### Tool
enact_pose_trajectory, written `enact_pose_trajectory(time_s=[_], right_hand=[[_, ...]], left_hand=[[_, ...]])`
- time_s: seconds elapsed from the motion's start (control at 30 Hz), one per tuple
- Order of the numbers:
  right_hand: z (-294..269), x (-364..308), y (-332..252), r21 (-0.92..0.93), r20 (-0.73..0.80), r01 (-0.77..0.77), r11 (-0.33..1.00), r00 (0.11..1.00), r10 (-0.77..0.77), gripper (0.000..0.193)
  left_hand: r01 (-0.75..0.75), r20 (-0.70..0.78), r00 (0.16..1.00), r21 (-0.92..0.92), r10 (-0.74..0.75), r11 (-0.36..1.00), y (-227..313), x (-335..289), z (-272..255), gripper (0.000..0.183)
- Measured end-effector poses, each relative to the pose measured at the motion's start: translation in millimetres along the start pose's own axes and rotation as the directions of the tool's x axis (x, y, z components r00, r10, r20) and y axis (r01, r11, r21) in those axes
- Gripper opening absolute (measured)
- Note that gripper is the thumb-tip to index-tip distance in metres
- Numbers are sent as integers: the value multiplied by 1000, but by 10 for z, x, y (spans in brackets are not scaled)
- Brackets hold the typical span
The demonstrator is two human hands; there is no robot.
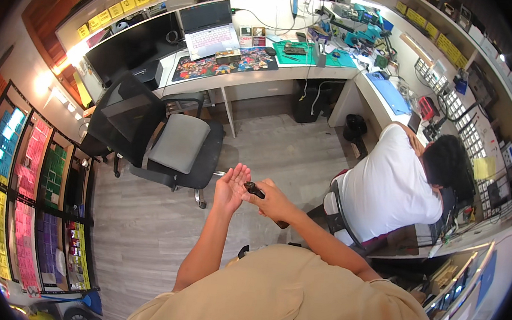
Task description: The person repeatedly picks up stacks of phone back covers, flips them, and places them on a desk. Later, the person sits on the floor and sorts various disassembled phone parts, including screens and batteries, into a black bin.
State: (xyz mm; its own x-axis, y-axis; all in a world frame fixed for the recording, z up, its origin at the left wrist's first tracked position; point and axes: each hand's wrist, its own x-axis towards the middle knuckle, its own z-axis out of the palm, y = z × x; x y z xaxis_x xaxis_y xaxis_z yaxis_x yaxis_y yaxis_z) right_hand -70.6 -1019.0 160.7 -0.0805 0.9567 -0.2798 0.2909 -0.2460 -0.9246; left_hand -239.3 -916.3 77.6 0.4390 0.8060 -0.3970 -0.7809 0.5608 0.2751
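Note:
My left hand (230, 188) is turned palm up, with its fingers stretched out and nothing visible lying in it. Close beside it, my right hand (275, 203) is wrapped round a dark handheld tool with a rounded black end (255, 190). That end points toward my left palm, while the tool's lower part shows below my right fingers. Most of its body is hidden by the grip, so its exact kind cannot be made out. Both hands are held up in front of me, over the wooden-look floor.
A black office chair with a grey cushion (180, 143) stands ahead to the left. A person in a white shirt (380, 185) sits at the right-hand desk. Ahead runs a long desk with a laptop (209, 33) and green mat (297, 53). Bin racks (30, 196) line the left wall.

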Motion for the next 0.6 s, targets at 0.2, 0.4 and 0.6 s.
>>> enact_pose_trajectory(time_s=[0.2, 0.4, 0.6], right_hand=[[-228, -119, 151, -255, -74, 23, 967, 996, -44, 61], [-610, -435, 520, -260, -112, 135, 956, 979, -169, 59], [-1795, -1828, 607, 263, 47, 110, 958, 991, -127, 53]], left_hand=[[41, 86, 996, -9, -40, 999, -229, 173, -34, 32], [280, 251, 932, -46, -260, 959, -623, 318, 87, 30], [320, 324, 910, -157, -257, 934, -1134, 87, 170, 28]])
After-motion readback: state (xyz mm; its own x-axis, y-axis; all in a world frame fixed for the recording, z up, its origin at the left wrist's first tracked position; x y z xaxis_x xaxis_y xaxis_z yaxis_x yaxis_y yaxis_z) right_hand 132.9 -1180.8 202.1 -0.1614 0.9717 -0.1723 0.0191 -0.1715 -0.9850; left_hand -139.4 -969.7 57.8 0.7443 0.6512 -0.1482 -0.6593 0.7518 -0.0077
